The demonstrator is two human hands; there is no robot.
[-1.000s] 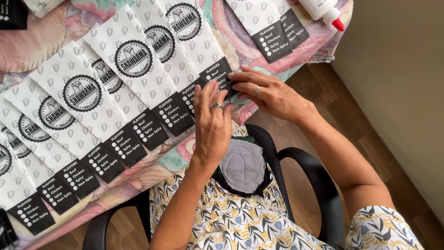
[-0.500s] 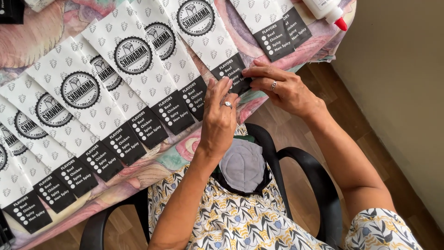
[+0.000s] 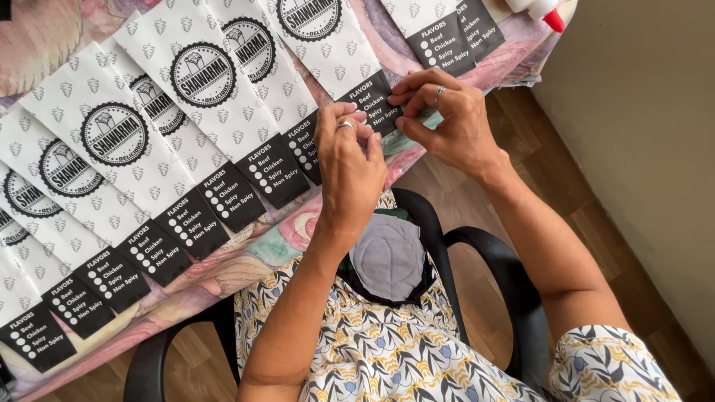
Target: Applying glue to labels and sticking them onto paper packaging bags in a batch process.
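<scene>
Several white paper sleeves with black round emblems and black end panels lie overlapping in a diagonal row on the table. Both hands work at the black bottom end of the rightmost sleeve (image 3: pixel 339 56) of that row, at the table's near edge. My left hand (image 3: pixel 350 167) pinches the end panel's lower edge with its fingertips. My right hand (image 3: pixel 447 119) pinches the same panel's right corner, thumb and forefinger together. Rings show on both hands.
A patterned pastel cloth (image 3: pixel 45 37) covers the table. Two more sleeves (image 3: pixel 447 30) lie at the far right beside a white bottle with a red cap (image 3: pixel 540 9). Below is a black armchair (image 3: pixel 488 260) with a grey round pad (image 3: pixel 387 257) on my lap.
The row of sleeves sits higher and further right in view as the camera shifted. Both hands stay on the same sleeve end, the right hand now closer to the left.
</scene>
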